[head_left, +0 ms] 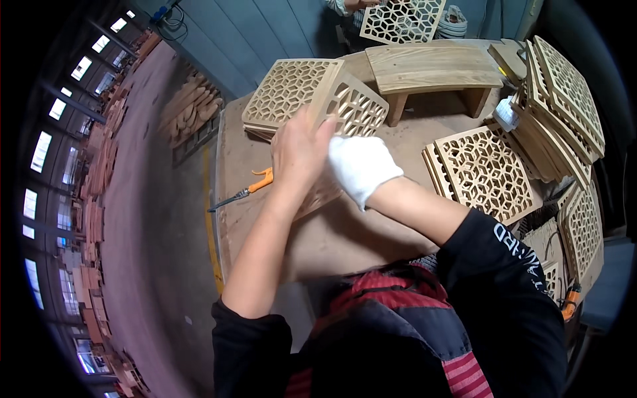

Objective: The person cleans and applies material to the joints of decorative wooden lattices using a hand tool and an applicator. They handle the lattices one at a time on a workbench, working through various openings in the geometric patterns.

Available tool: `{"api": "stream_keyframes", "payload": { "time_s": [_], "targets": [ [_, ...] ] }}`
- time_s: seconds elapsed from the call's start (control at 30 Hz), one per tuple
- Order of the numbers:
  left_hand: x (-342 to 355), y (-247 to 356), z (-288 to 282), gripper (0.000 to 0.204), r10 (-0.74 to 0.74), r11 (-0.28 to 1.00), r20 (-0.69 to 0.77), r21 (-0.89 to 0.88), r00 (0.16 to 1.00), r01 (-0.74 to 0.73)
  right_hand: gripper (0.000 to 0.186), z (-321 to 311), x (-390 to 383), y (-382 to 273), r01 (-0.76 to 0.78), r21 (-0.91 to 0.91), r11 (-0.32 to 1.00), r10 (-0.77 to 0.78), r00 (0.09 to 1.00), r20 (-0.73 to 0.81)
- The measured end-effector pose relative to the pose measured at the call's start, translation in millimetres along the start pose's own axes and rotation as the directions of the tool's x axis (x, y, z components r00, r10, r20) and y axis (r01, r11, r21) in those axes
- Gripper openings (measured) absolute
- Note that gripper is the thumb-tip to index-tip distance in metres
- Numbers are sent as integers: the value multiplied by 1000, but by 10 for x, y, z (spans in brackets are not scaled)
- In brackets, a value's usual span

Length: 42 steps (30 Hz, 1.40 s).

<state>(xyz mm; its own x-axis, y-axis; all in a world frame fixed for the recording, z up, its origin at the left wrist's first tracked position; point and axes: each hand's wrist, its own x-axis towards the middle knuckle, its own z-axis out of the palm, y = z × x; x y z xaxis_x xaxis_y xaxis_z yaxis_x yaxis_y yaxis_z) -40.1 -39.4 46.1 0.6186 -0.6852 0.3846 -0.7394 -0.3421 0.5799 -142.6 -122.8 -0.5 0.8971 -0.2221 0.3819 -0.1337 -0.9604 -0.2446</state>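
My bare left hand [298, 149], a little blurred, is closed on the near edge of a tilted wooden lattice panel [361, 106]. The panel leans up in front of me, its thick side edge turned toward the left. Against its lower part is my right hand [361, 166] in a white glove. That hand looks curled, but its fingers are hidden, and I cannot make out what lies in them. Behind the tilted panel, at the left, lies a stack of lattice panels [285, 89]. Beside my left wrist rests an air blow gun [261, 180] with an orange handle.
A small wooden bench [431, 66] stands on the worktable [245, 232]. More lattice panels [488, 172] lie at the right, with taller stacks [567, 93] beyond. Across the table, another person's hand [361, 3] holds a panel [405, 21]. Wood pieces [192, 103] are piled at the left.
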Motion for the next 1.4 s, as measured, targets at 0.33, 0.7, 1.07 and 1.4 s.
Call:
{"api": "stream_keyframes", "payload": {
  "time_s": [0.33,0.7,1.07,1.4],
  "targets": [
    [21,-69,-26,32,-141,990,9,4,990,141,19,-101,-66,-74,-125,60,990,120,990,78],
    [4,-21,-29,32,-141,990,-12,2,990,141,15,58,-173,20,-157,44,987,159,987,-40],
    [-51,103,-35,31,-220,975,49,43,974,218,14,-25,-85,25,-172,25,985,171,985,39],
    [-99,-85,-8,33,-46,999,-46,8,998,47,17,73,49,25,-160,31,987,157,984,83]
  ]
}}
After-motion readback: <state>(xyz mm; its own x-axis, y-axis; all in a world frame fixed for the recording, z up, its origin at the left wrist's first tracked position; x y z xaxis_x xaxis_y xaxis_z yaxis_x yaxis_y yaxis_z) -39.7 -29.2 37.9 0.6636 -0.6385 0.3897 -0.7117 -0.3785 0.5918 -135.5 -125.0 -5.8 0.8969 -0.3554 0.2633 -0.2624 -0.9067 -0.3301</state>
